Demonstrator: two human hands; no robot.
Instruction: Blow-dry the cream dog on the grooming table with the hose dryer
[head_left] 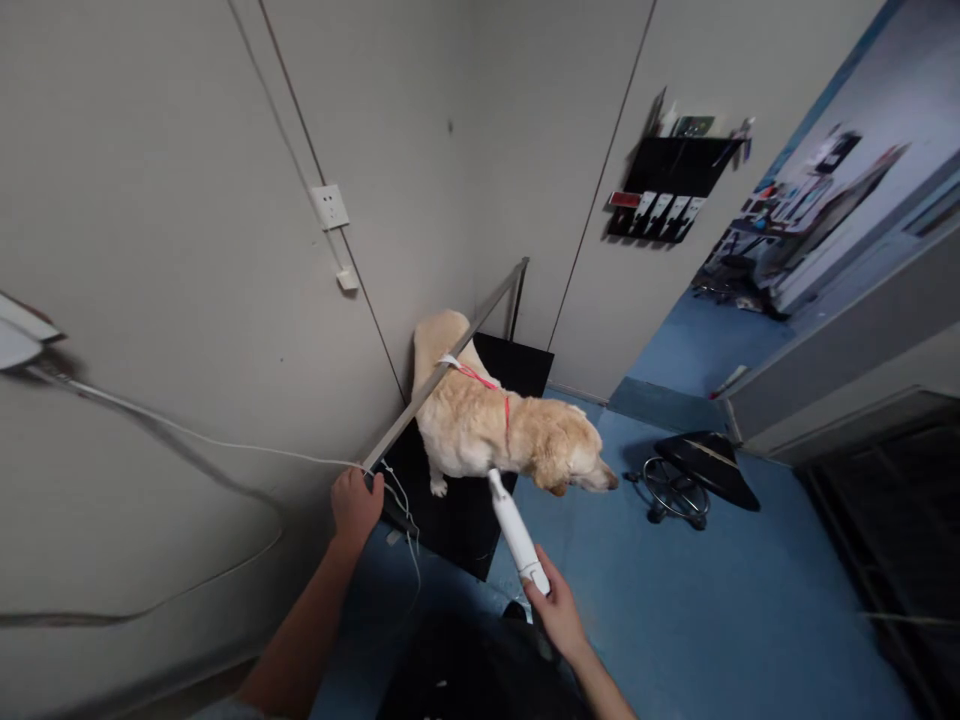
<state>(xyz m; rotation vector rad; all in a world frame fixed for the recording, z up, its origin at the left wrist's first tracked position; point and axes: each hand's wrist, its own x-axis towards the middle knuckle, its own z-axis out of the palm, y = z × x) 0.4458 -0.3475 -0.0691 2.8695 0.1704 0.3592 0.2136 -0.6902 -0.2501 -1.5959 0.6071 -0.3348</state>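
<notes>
A golden dog (pixel 487 425) stands on a black grooming table (pixel 457 515), facing right, with a red leash (pixel 487 382) tied to the metal arm (pixel 442 375) above it. My right hand (pixel 556 612) is closed round the end of a white handheld tool (pixel 514 530), whose tip touches the dog's chest. My left hand (pixel 355 505) is wrapped round the lower end of the metal arm at the table's near corner. A white cable (pixel 225 445) runs along the wall to that corner.
Grey walls stand close on the left and behind the table, with a socket (pixel 330 206). A black stool (pixel 694 470) stands on the blue floor to the right. A black wall rack (pixel 671 190) hangs further back. An open doorway lies at far right.
</notes>
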